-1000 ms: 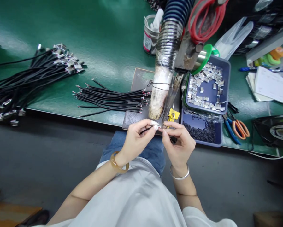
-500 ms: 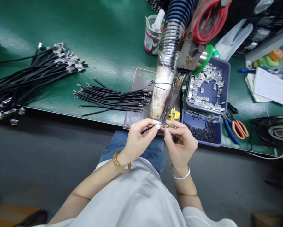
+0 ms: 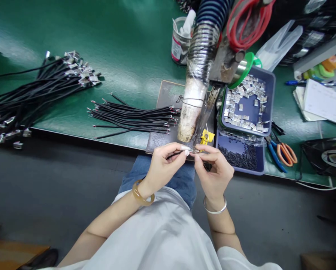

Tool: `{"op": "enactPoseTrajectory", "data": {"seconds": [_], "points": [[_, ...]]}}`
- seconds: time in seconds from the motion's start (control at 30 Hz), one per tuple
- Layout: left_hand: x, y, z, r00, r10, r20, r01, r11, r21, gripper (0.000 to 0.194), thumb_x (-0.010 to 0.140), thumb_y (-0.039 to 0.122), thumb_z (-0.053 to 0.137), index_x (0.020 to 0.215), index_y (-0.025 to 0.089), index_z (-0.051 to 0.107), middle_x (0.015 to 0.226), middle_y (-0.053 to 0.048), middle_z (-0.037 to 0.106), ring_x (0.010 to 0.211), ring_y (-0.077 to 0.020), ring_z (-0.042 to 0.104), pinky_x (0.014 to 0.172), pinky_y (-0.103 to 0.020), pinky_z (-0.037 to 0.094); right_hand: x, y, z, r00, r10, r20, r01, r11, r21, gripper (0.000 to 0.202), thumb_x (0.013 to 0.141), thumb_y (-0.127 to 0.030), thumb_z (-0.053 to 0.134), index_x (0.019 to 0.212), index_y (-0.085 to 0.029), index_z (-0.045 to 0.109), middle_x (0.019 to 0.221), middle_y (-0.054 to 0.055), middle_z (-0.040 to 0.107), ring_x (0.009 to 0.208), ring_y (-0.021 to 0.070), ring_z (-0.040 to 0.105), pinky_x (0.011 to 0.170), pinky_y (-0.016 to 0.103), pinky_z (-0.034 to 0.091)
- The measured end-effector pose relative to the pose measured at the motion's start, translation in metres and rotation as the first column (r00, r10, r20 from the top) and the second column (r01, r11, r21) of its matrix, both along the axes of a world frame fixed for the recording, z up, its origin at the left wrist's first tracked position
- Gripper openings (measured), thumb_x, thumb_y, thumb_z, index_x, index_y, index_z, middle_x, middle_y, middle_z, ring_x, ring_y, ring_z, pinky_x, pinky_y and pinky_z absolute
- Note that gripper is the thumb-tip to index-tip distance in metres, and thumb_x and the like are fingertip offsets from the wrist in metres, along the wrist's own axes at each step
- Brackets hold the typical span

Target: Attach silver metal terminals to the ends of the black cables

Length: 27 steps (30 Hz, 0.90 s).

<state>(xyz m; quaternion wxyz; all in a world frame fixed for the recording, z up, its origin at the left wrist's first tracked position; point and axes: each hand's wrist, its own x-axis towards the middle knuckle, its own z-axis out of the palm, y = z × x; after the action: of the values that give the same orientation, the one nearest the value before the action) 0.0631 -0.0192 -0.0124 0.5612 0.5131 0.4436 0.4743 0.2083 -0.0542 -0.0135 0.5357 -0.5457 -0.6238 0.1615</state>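
Note:
My left hand [image 3: 166, 165] pinches a short black cable [image 3: 172, 155], its thumb and index finger wearing white tip covers. Close against those fingertips, my right hand [image 3: 214, 167] grips a small silvery metal connector [image 3: 195, 150] between thumb and fingers. The cable's end meets the connector there, but the fingers hide how they join. Just beyond the right fingertips stands a small yellow holder [image 3: 206, 137] on the dark work board [image 3: 168, 93]. Left of the board's middle lies a bunch of black cables [image 3: 134, 116] with stripped ends.
A ribbed exhaust hose [image 3: 197, 86] comes down in front of the hands. To the right are a bin of metal connectors [image 3: 271, 93], a bin of small black parts [image 3: 260, 161] and orange-and-blue-handled cutters [image 3: 287, 154]. Finished-looking cables with metal plugs [image 3: 55, 75] lie at left.
Both hands stay together with the cable and connector, the fingertips a touch lower. The right side of the scene has shifted slightly outward in view.

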Motion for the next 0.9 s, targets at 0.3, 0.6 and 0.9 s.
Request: {"op": "enactPoseTrajectory", "data": {"seconds": [0.3,0.6,0.9], "points": [[-0.0007,-0.0044,0.0015,1.000,-0.009,-0.017,0.009,1.000,0.029,0.006,0.084,0.017,0.068,0.085,0.014,0.073,0.078,-0.003,0.074,0.070,-0.0115,0.069,0.064,-0.016,0.057,-0.0045,-0.0031,-0.0042,0.999,-0.040,0.016,0.039,0.997,0.067,0.016,0.087,-0.009,0.068,0.090,-0.024,0.066,0.098,0.003,0.076,0.091,0.0179,0.074,0.082,0.036,0.062],[-0.0017,-0.0026,-0.0009,0.994,-0.022,-0.107,0.042,0.981,0.189,0.012,0.090,0.016,0.064,0.089,0.013,0.075,0.085,-0.006,0.076,0.075,-0.0129,0.068,0.067,-0.018,0.053,-0.0032,-0.0001,-0.0007,0.997,-0.053,0.050,0.052,0.998,0.018,0.012,0.087,-0.010,0.070,0.087,-0.023,0.068,0.096,0.002,0.075,0.089,0.0159,0.073,0.077,0.031,0.060],[-0.0010,0.0011,-0.0004,0.994,0.001,-0.107,0.023,0.974,0.225,0.012,0.090,0.016,0.064,0.090,0.012,0.075,0.084,-0.006,0.076,0.071,-0.0117,0.067,0.062,-0.017,0.052,-0.0021,0.0058,0.0043,0.980,-0.058,0.188,0.039,0.994,0.102,0.018,0.086,-0.007,0.071,0.091,-0.024,0.069,0.097,0.001,0.075,0.089,0.0156,0.073,0.083,0.032,0.060]]}}
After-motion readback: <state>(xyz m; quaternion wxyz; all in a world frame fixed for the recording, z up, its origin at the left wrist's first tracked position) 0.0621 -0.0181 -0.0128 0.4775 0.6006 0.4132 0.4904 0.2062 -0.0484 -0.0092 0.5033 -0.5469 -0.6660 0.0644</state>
